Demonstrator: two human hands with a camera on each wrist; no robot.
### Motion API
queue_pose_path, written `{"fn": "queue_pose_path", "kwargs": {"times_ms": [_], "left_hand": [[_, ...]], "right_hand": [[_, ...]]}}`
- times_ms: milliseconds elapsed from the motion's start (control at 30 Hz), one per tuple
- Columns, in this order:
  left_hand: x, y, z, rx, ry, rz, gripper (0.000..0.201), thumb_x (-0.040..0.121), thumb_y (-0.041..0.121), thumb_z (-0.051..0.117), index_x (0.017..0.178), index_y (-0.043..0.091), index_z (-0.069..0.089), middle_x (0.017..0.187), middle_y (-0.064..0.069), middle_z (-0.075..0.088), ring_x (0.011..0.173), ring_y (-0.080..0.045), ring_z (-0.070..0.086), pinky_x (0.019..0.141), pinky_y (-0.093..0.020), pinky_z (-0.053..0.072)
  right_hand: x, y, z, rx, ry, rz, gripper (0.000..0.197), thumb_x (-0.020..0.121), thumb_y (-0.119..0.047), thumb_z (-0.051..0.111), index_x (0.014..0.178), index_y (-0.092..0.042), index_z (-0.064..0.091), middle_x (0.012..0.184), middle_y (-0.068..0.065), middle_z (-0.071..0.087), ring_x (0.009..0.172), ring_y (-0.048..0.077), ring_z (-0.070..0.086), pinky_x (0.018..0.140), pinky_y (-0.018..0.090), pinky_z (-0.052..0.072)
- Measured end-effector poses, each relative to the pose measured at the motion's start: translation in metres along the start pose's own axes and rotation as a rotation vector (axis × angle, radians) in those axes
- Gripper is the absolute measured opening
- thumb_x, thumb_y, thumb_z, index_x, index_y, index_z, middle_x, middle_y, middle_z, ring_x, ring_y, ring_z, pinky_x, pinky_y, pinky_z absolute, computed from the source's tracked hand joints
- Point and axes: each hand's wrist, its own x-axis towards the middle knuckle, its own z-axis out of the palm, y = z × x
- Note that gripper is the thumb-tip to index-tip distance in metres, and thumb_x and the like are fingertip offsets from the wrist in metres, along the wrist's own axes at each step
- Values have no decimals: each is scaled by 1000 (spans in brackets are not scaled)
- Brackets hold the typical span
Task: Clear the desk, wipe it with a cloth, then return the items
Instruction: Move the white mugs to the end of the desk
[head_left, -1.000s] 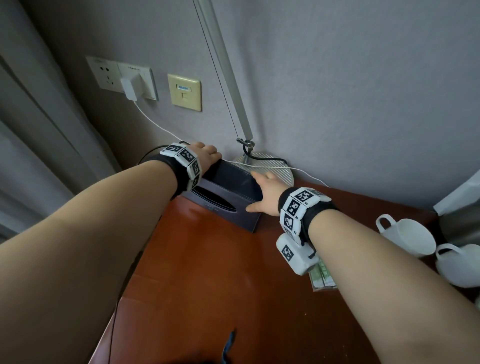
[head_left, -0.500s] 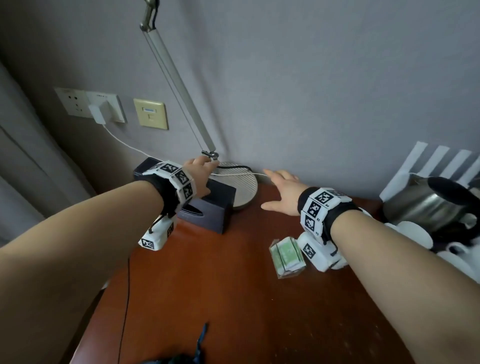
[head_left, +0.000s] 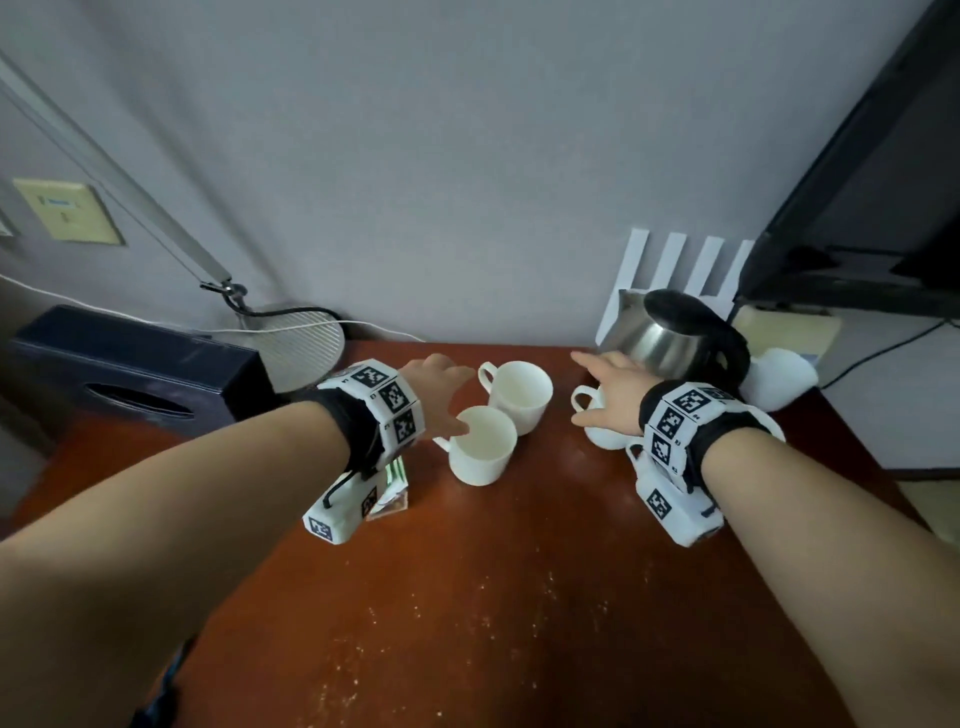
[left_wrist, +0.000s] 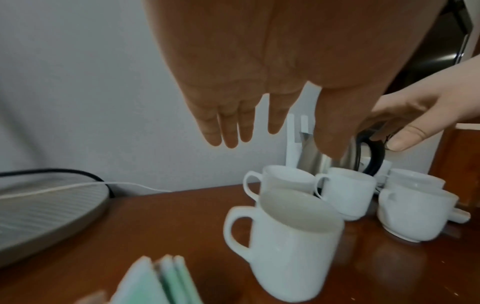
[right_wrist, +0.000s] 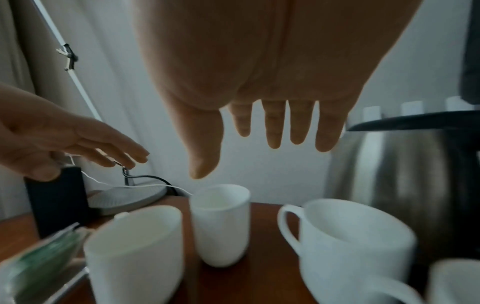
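Both hands are reaching out over the brown wooden desk (head_left: 519, 597), and each one is holding nothing. The left hand (head_left: 436, 395) is hanging in the air with its fingers (left_wrist: 228, 127) straight and a little spread. It is sitting just above a tall white mug (head_left: 483, 452), the one nearest the person. A second tall white mug (head_left: 519, 395) is standing right behind that one, closer to the wall.

The right hand (head_left: 608, 395) is also flat, with its fingers (right_wrist: 275, 127) straight and apart. It is floating above a round white cup (head_left: 597, 421), and another white cup (right_wrist: 348, 242) is showing below it in the right wrist view. Just beside this hand, a shiny metal kettle (head_left: 670, 338) with a black lid and black handle is standing near the wall.

A little pack of green and white packets (head_left: 395, 483) is lying on the desk, partly hidden under the left wrist. A dark tissue box (head_left: 130, 369) is sitting at the left back corner. Next to it, the round grey base of a desk lamp (head_left: 306, 343) is resting by the wall, with a white cable (head_left: 374, 327) running across it. A black screen (head_left: 872, 208) is standing at the far right.

Small pale crumbs are lying on the near part of the desk.
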Motion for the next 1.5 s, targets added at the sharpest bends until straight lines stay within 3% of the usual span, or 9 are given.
{"fn": "queue_pose_path", "kwargs": {"times_ms": [233,367,467,600,733,933,1067,1167,1500], "left_hand": [[37,60,42,13,-138,-278,91,74,56,66,146,23,21,142,-5,41,130,-29,41,104,-45,40],[44,75,51,44,-156,-385,82,78,47,66,143,19,25,137,-6,39,127,-28,39,100,-42,40],[48,82,52,65,-171,-417,78,80,35,65,145,20,24,133,-6,38,125,-28,38,99,-42,42],[51,89,54,133,-218,-345,85,78,21,66,147,26,18,137,-3,34,127,-25,34,102,-42,41],[50,96,58,235,-185,-320,78,80,35,65,144,31,22,135,-2,32,128,-25,28,103,-41,30],[49,99,63,222,-136,-344,76,85,50,57,147,30,17,132,-3,35,122,-25,35,88,-37,41],[46,94,61,86,-155,-361,79,81,38,64,146,32,18,126,-5,36,116,-28,46,82,-38,48],[41,89,54,54,-181,-301,84,77,42,70,144,33,21,129,-5,36,109,-28,54,80,-36,52],[-18,51,11,46,-24,-164,83,68,55,70,138,34,33,126,3,41,106,-26,55,84,-42,52]], "right_hand": [[-4,94,28,-47,-55,129,74,80,-43,66,140,-23,29,143,7,32,132,28,33,104,40,35],[-6,119,43,-89,-115,131,72,77,-46,68,135,-23,31,139,7,36,130,27,34,105,38,34],[-3,128,48,-104,-73,101,86,76,-46,69,143,-26,20,145,5,26,136,26,25,107,38,31],[1,136,50,-88,-88,91,92,76,-39,72,146,-26,14,148,5,20,137,28,23,109,39,30],[2,140,53,-81,-144,95,90,77,-32,71,146,-29,12,146,7,23,130,30,37,103,43,41],[-2,137,53,-79,-129,104,77,72,-31,71,134,-31,25,131,5,34,107,29,52,87,42,52],[-11,134,54,-40,-132,84,75,69,-33,73,130,-32,30,124,3,37,98,26,55,81,39,53],[-20,128,51,3,-110,75,72,68,-35,73,128,-33,32,117,0,37,93,24,55,73,33,49],[-54,43,21,5,15,41,84,70,-42,72,139,-35,24,135,0,33,107,25,53,80,33,48]]}}
